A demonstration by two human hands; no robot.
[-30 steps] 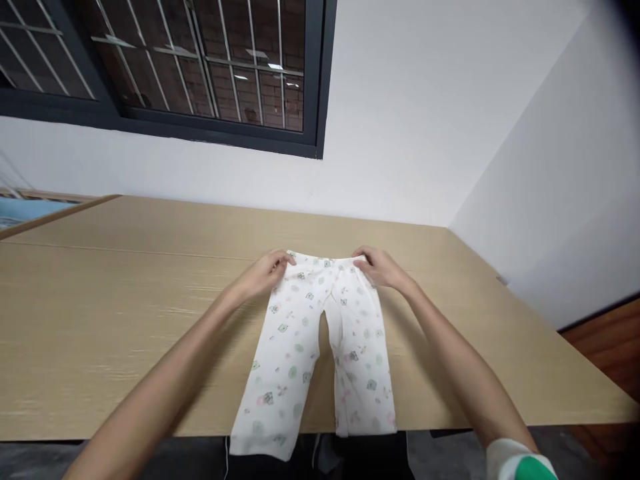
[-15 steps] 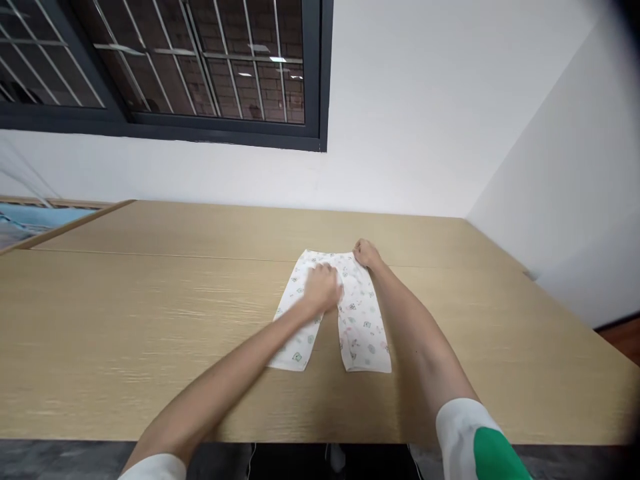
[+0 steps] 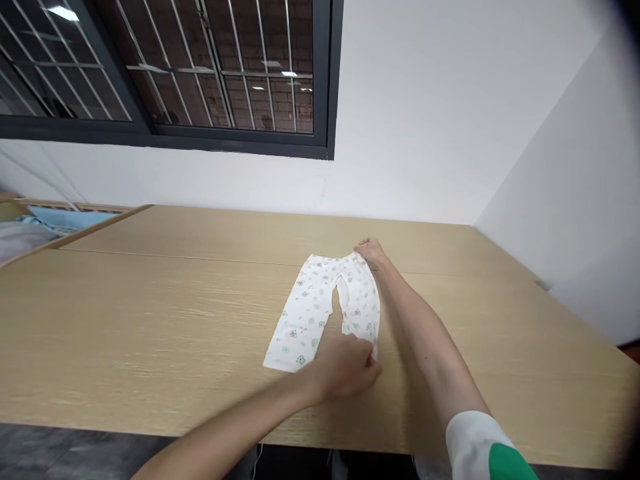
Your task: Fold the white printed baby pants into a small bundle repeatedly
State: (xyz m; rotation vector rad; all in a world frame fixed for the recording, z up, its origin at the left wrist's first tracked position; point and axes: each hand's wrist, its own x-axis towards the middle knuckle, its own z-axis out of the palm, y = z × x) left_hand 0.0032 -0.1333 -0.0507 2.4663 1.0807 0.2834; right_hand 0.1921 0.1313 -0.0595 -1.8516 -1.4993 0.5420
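Note:
Small white baby pants (image 3: 300,320) with a scattered green and pink print lie flat, waistband away from me and legs towards me. A gap shows between the legs below the crotch. At the right end of the waistband, my right hand (image 3: 370,251) is closed in a pinch on the fabric. My left hand (image 3: 350,367) reaches across to the hem of the right leg, fingers closed on it and covering most of that hem. The left leg's hem lies loose on the table.
The pants rest on a wide light wood tabletop (image 3: 165,320) with a seam along its back part. Blue cloth (image 3: 75,217) shows beyond a wooden edge at far left. A white wall (image 3: 410,133) and a barred, dark-framed window (image 3: 240,143) stand behind.
My left hand has moved from the crotch area down and right to the hem of the right leg. That leg now bends slightly inward. My right hand stays at the waistband corner.

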